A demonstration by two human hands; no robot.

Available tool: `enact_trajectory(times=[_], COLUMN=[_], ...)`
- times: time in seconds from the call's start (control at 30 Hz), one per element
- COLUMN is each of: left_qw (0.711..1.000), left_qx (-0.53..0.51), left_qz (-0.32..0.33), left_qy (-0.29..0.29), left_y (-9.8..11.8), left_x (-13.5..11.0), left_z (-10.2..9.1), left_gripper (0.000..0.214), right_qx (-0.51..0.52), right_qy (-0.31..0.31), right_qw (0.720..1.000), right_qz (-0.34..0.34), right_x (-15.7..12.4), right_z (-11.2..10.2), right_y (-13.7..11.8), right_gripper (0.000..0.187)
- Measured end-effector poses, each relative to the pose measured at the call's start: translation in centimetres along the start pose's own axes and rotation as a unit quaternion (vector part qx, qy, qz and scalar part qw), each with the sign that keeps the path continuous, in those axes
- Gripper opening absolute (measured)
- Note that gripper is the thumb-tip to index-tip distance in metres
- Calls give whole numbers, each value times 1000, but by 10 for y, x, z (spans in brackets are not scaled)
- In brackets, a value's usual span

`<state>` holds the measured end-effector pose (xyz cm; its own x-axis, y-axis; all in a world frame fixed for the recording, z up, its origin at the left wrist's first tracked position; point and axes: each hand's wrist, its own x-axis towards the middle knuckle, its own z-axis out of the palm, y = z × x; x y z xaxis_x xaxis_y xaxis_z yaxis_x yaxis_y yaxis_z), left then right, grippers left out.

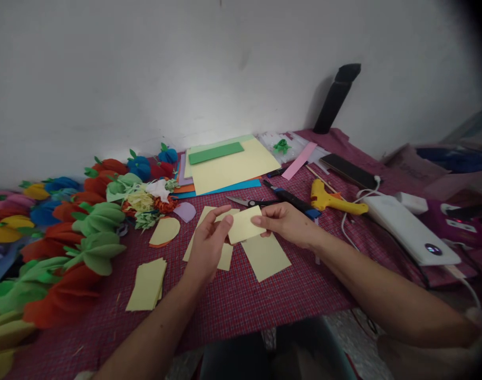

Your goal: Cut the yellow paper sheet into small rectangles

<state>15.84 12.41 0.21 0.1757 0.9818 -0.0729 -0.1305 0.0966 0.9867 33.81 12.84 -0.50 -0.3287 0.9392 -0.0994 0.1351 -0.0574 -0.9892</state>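
Both my hands hold one small pale yellow paper rectangle (244,224) above the red checked cloth (241,301). My left hand (209,244) pinches its left edge with thumb and fingers. My right hand (285,221) pinches its right edge. Under them lie more yellow paper pieces (265,256), and a small stack of yellow rectangles (147,284) sits to the left. A yellow half-round cutout (165,231) lies further back on the left.
Scissors (249,201), a blue-black tool (292,200) and a yellow glue gun (331,199) lie behind my hands. Coloured paper sheets (229,164) rest near the wall. Paper fruit shapes (83,232) crowd the left. A white power bank (409,230), phone (348,170) and black bottle (336,98) stand right.
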Motion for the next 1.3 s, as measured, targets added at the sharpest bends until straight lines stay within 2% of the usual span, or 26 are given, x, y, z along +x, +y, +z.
enact_trajectory(times=[0.2, 0.43, 0.57, 0.77, 1.0, 1.3], left_qw=[1000, 996, 992, 992, 990, 990], left_qx=[8, -3, 29, 20, -7, -7], left_qz=[-16, -83, -110, -111, -120, -131], left_qy=[-3, -41, -61, -65, -73, -54], left_y=[-1, -2, -2, -3, -5, -1], left_x=[1, 3, 3, 3, 3, 4], left_z=[0, -3, -3, -1, -1, -3], left_gripper=[32, 29, 28, 26, 26, 26], right_qx=[3, -20, -46, -59, -93, -49], right_qy=[-20, -25, -50, -67, -53, -58], right_qw=[1000, 999, 998, 996, 994, 997], right_qz=[7, -3, 3, -2, -21, 5], right_x=[0, -1, -2, 0, 0, -1], right_z=[2, 4, 6, 6, 8, 9], right_y=[-4, -5, -4, 0, 3, -4], right_gripper=[23, 27, 29, 29, 30, 27])
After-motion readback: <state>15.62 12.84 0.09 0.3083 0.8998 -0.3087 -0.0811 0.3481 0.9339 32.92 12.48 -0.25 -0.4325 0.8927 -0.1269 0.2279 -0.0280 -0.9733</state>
